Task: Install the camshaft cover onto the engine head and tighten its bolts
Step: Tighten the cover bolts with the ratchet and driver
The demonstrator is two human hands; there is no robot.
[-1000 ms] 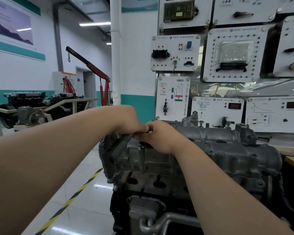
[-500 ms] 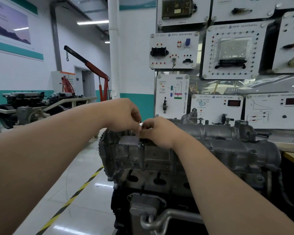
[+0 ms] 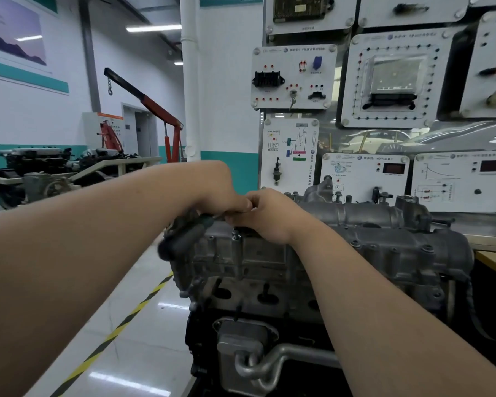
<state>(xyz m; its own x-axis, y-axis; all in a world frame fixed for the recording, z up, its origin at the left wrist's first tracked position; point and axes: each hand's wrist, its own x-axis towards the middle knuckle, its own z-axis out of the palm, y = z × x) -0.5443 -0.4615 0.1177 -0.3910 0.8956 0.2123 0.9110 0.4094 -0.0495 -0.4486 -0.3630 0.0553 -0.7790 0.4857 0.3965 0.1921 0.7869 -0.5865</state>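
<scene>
The engine head (image 3: 255, 270) stands upright in front of the person, and the camshaft cover (image 3: 384, 224) already sits on top of it, running from the near left corner away to the right. The seating step therefore looks done, and the work in hand appears to be the bolting. The cover is a bare grey casting, dull and a little stained, with rounded humps along its length and a row of bolt bosses on its near flange. Several bolts (image 3: 427, 248) along that flange look seated, though how tight they are cannot be judged from here. Both hands meet at the cover's left end. The left hand (image 3: 221, 193) has its fingers curled round the shank of a tool (image 3: 189, 233), whose dark, blurred handle hangs down and to the left. The right hand (image 3: 272, 216) is bent over the tool's working end, fingers folded down, and whether they pinch the tool or a fastener beneath is hidden. Just below the hands one bolt (image 3: 235, 234) stands proud of the flange, likely still to be run down.
</scene>
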